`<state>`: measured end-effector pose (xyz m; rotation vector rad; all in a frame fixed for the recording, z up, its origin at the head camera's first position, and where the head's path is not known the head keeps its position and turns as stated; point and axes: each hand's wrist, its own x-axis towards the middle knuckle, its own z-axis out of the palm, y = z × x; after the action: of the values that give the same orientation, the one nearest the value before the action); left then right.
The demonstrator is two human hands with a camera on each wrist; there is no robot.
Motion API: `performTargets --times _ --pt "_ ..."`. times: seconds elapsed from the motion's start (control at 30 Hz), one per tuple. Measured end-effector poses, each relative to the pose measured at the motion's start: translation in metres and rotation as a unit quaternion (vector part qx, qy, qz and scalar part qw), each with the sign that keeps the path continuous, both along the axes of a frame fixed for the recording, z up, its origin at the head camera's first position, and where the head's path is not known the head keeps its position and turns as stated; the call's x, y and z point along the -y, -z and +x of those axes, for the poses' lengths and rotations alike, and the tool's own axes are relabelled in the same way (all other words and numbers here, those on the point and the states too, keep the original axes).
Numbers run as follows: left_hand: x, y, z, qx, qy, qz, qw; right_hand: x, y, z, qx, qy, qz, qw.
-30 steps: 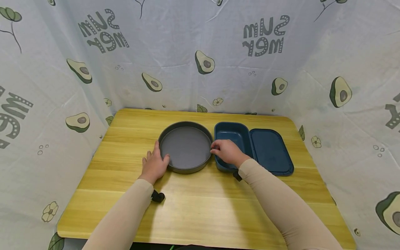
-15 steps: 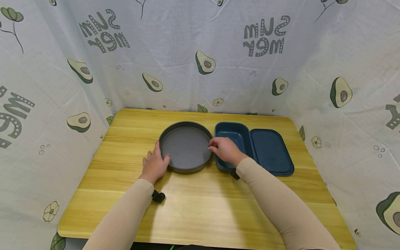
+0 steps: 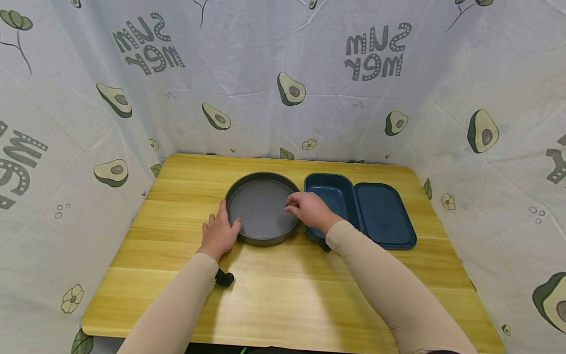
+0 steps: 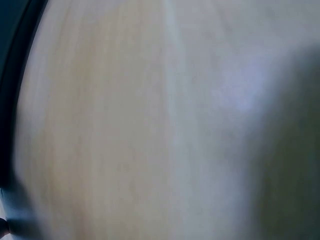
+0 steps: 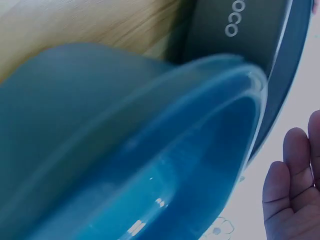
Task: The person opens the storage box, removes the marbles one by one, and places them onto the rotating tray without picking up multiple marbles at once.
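A round dark grey pan lies on the wooden table. My left hand rests against its left rim, fingers spread and thumb at the edge. Over the pan's right side is my right hand, thumb and fingers bent toward each other, with a small dark spot between the tips. I cannot tell whether they pinch something. Just right of the pan stands a blue rectangular container, partly hidden by that hand. In the right wrist view its inside shows, with some right-hand fingers at the right edge.
A matching blue lid lies flat beside the container. The wooden table ends at a back wall of cloth printed with avocados. Black wrist mounts, such as the left one, stick out below the wrists.
My right hand has moved left from the gap between container and pan to over the pan's right side. My left hand, the pan, container and lid have stayed put.
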<state>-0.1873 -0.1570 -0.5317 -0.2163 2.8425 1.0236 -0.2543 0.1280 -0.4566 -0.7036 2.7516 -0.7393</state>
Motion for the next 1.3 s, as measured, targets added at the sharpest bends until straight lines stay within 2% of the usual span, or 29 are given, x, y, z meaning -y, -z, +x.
performTargets --times 0.2,0.4,0.8,1.3 --pt "0.000 -0.002 0.001 -0.004 0.001 0.003 1.0000 0.010 -0.003 -0.001 -0.014 -0.013 0.002 0.9998" --pt "0.000 0.001 0.000 -0.004 0.002 -0.001 1.0000 0.017 -0.002 -0.001 -0.021 -0.022 0.007 0.9995" --pt "-0.001 -0.001 0.001 0.003 0.004 -0.002 1.0000 0.025 -0.004 0.000 -0.029 -0.025 0.012 0.9992" --pt "-0.001 0.000 0.001 0.010 0.003 -0.001 0.9999 0.026 -0.005 0.004 -0.016 -0.022 0.005 0.9996"
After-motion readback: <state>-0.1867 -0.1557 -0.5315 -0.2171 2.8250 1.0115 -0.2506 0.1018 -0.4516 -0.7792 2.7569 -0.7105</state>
